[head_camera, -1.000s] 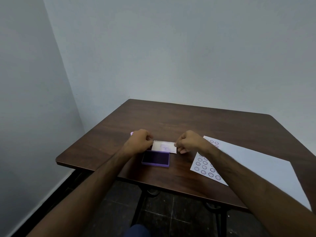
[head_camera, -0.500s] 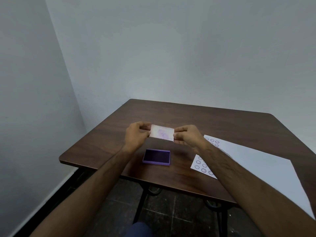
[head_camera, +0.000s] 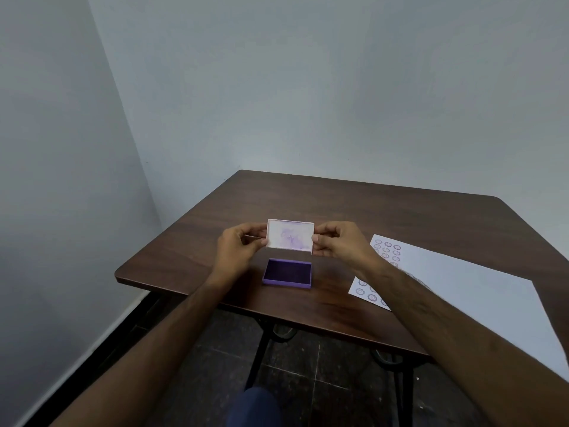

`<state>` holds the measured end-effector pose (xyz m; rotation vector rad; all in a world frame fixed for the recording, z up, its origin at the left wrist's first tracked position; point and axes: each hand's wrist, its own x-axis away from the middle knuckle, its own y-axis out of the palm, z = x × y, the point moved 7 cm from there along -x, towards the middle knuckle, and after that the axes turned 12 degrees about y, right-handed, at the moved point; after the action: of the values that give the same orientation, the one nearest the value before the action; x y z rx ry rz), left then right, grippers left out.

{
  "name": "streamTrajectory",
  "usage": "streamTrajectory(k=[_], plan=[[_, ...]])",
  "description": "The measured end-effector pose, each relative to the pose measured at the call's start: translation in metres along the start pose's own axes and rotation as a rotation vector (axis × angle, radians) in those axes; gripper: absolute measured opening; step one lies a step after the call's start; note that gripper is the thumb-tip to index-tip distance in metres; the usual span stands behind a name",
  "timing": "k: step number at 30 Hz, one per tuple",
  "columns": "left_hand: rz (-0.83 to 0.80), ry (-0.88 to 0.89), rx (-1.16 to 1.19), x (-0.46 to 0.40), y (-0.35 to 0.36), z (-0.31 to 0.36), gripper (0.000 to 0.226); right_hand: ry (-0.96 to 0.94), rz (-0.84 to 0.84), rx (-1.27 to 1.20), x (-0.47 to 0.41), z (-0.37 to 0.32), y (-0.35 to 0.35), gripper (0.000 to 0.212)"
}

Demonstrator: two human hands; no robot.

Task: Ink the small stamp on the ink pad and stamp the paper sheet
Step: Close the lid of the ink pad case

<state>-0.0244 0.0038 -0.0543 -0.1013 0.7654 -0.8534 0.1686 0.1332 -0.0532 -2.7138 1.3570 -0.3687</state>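
The purple ink pad (head_camera: 287, 273) lies uncovered on the brown table (head_camera: 354, 211), its dark inked face up. Its pale lid (head_camera: 290, 235), stained purple on the inside, is held in the air just above and behind the pad, inner face toward me. My left hand (head_camera: 238, 248) pinches the lid's left end and my right hand (head_camera: 337, 243) pinches its right end. The white paper sheet (head_camera: 468, 291) lies to the right, with several round purple stamp marks near its left end, partly hidden by my right forearm. I do not see the small stamp.
The table stands in a corner between two pale walls (head_camera: 277, 87). Its near edge (head_camera: 308, 318) runs under my forearms. Dark floor tiles (head_camera: 323, 389) and the black table legs (head_camera: 257, 359) show below.
Both hands lifted the lid off the ink pad and raised it above the table, turning its stained inner face toward me. The pad stayed in place, uncovered.
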Motion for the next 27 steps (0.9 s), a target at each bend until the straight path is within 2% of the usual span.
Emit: streamTrajectory(k=[3,8,16,27], plan=[[-0.024,0.066,-0.121,0.005,-0.001,0.004,0.031,-0.065,0.009,0.125,0.002,0.002,0.0,0.022],[-0.012,0.143,-0.194,0.013,0.001,0.005,0.024,-0.167,0.086,0.433,0.007,0.0,-0.001,0.011],[-0.07,0.163,-0.235,0.018,0.004,0.005,0.019,-0.103,0.019,0.349,0.011,0.005,0.004,0.011],[-0.107,0.206,-0.25,0.019,0.003,0.005,0.011,-0.14,0.013,0.467,0.013,0.007,0.005,0.01]])
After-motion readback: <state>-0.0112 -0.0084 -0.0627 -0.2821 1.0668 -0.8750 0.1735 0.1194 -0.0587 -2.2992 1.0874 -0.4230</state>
